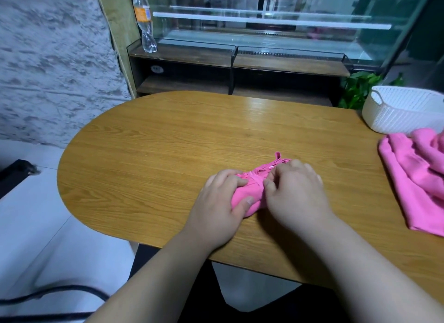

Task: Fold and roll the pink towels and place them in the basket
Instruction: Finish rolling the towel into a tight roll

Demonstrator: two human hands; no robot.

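A tightly rolled pink towel (249, 190) lies on the wooden table (156, 149), its layered edge and a small loop sticking out at the far end. My left hand (221, 202) clasps the roll's near left side, thumb pressed on the cloth. My right hand (295, 190) covers its right side with the fingers curled over it. More loose pink towels (413, 176) lie in a crumpled heap at the right edge. A white woven basket (403, 111) stands behind that heap at the far right; its inside is not visible.
A glass display case (264, 29) with wooden shelves runs behind the table, with a plastic bottle (145, 20) on its left end. Green leaves (358, 87) show beside the basket. A black cable (60, 291) crosses the floor at lower left.
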